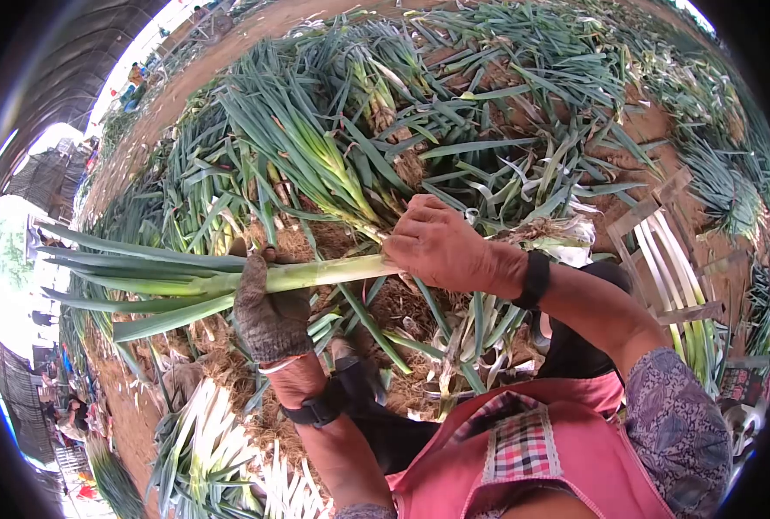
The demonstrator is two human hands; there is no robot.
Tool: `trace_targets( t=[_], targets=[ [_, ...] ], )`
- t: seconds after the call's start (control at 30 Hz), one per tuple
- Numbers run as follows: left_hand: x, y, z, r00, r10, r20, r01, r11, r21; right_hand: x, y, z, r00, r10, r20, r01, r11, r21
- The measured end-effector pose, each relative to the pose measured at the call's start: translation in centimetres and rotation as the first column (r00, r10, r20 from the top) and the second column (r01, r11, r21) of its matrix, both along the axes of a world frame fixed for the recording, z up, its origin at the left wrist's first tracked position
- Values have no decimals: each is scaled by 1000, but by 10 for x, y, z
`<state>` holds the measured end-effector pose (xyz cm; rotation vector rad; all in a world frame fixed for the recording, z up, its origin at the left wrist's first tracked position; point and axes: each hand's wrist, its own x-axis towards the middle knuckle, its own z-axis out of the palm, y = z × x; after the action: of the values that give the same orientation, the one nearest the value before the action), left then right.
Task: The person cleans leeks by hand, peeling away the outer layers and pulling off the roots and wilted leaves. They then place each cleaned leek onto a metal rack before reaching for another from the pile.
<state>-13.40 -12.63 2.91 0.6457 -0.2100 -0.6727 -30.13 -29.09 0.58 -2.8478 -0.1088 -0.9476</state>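
One large leek [324, 272] lies level in front of me, its green leaves fanning to the left. My left hand [268, 307], in a dirty grey glove, is wrapped round it where the leaves begin. Bare and closed, my right hand [428, 242] grips the pale root end, and its fingers hide the tip. Just behind my right hand is a heap of green leeks [316, 156] with roots and soil on them.
Pale trimmed leeks [207, 441] lie at the lower left. A wooden frame [648, 208] at the right holds long white leeks [674, 268]. Loose leaves and roots cover the brown ground [130, 398]. A person [135, 75] is far off at the upper left.
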Motion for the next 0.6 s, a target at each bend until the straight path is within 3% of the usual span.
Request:
trace_targets(
  t=[0.1, 0.2, 0.27, 0.33, 0.37, 0.4, 0.47, 0.5, 0.53, 0.57, 0.6],
  targets=[
    [-3, -2, 4, 976, -130, 173, 151, 982, -116, 5, -4, -10, 998, 15, 58, -32, 952, 304],
    [-2, -6, 7, 930, -173, 323, 248, 947, -205, 5, -6, -4, 994, -70, -79, 98, 897, 430],
    [-2, -7, 9, 913, -165, 374, 270, 929, -251, 5, -5, 9, 988, -7, -156, 94, 826, 556],
    [-5, -8, 12, 906, -158, 392, 286, 912, -294, 4, -9, 7, 990, 107, -88, 19, 527, 850],
    [-6, -6, 12, 909, -129, 396, 266, 911, -314, 5, -15, -9, 988, 148, 37, -68, 206, 976],
    [-6, -3, 12, 902, -113, 417, 259, 914, -312, 6, -22, -27, 975, 142, 170, -150, -139, 979],
    [-5, 0, 15, 885, -80, 459, 244, 919, -310, 4, -34, -46, 961, 39, 274, -251, -294, 922],
    [-5, 1, 16, 882, -72, 465, 230, 928, -293, 3, -41, -50, 965, -14, 263, -263, -115, 958],
    [-5, 4, 16, 891, -28, 452, 177, 940, -292, -2, -51, -50, 965, -79, 251, -260, -151, 954],
    [-5, 7, 16, 898, 16, 440, 125, 949, -290, -7, -67, -47, 960, -188, 207, -261, -337, 905],
    [-3, 12, 17, 902, 58, 428, 75, 955, -287, -12, -87, -41, 930, -352, 108, -310, -589, 747]
  ],
)
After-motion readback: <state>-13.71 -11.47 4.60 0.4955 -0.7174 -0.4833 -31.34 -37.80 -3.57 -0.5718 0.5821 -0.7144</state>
